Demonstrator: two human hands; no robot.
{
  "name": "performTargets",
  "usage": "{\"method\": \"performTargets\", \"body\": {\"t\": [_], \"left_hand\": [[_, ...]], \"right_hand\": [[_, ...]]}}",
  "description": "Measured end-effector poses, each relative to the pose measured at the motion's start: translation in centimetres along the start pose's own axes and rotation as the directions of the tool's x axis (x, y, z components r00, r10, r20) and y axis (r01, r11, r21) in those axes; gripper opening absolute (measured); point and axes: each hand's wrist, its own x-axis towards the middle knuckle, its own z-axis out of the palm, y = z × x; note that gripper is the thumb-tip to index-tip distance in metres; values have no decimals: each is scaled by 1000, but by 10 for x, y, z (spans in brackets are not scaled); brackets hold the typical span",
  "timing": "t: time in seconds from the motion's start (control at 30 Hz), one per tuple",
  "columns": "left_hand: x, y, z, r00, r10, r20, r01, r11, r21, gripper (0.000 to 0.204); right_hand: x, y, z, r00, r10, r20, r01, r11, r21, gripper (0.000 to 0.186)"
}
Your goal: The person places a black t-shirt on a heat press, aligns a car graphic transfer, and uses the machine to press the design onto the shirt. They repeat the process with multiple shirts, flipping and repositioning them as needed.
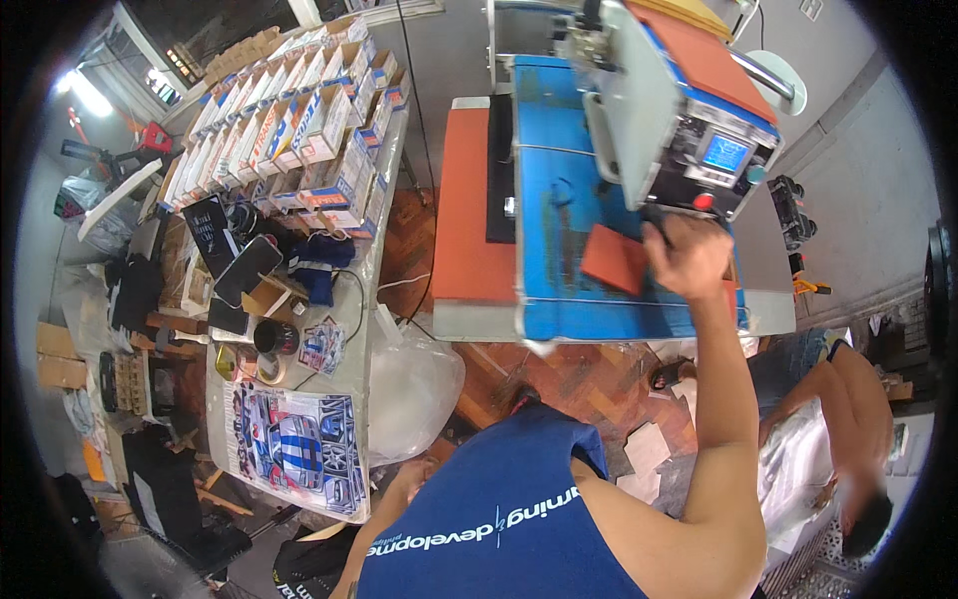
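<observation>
My right hand point(691, 256) is closed around the black handle point(654, 214) at the front of a heat press point(714, 150). The press head has a small lit screen and a red button, and its pale plate point(639, 110) stands tilted up. Below it lies a blue-covered bed point(559, 240) with dark worn patches. An orange-red pad point(613, 258) rests on the bed, just left of my right hand. Low beside my body, my left hand point(411, 479) hangs near the table's corner; its fingers are small and partly hidden, so their state is unclear.
On the left, a long table point(384, 240) carries rows of open cardboard boxes point(299, 130), a phone point(247, 270), a dark mug point(274, 337) and printed car sheets point(299, 444). A clear plastic bag point(414, 389) hangs beside it. Another person point(828, 419) bends at the lower right; paper scraps point(647, 449) lie on the floor.
</observation>
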Motion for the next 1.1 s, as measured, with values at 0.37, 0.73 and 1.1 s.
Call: {"method": "performTargets", "body": {"t": [0.37,0.73,1.1], "left_hand": [[-98,318,50,298,939,-170,-814,343,469,18],[-128,513,243,169,986,-12,-267,58,962,37],[-261,688,253,326,939,105,-805,334,-491,14]], "right_hand": [[-83,162,-57,719,695,-17,-651,664,-369,76],[-129,253,-77,660,730,-177,-712,533,-457,54],[-38,80,144,586,670,456,-609,735,-297,21]]}}
